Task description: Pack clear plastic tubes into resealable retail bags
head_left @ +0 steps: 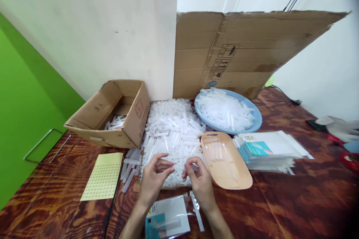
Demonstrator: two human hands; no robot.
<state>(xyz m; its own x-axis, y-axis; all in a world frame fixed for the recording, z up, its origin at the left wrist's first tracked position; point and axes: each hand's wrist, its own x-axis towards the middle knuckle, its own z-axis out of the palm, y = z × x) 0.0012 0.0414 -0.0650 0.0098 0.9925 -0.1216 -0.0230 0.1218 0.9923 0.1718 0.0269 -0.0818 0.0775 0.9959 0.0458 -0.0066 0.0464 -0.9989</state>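
Note:
My left hand [153,177] and my right hand [199,181] meet over the near edge of a big heap of small clear plastic tubes [172,130]. Both pinch the same clear tube [179,167], one at each end, fingers curled around it. Below my wrists lies a clear packet with a blue-and-white card [167,218], and a single clear strip [197,211] rests beside it. A beige oval tray [227,164] holding a few tubes sits just right of my right hand.
An open cardboard box [112,114] with tubes stands at the left, a yellow dotted sheet [104,175] in front of it. A blue plate [228,114] piled with tubes, a stack of packets [269,149], and a flattened carton [244,50] leaning on the wall lie behind.

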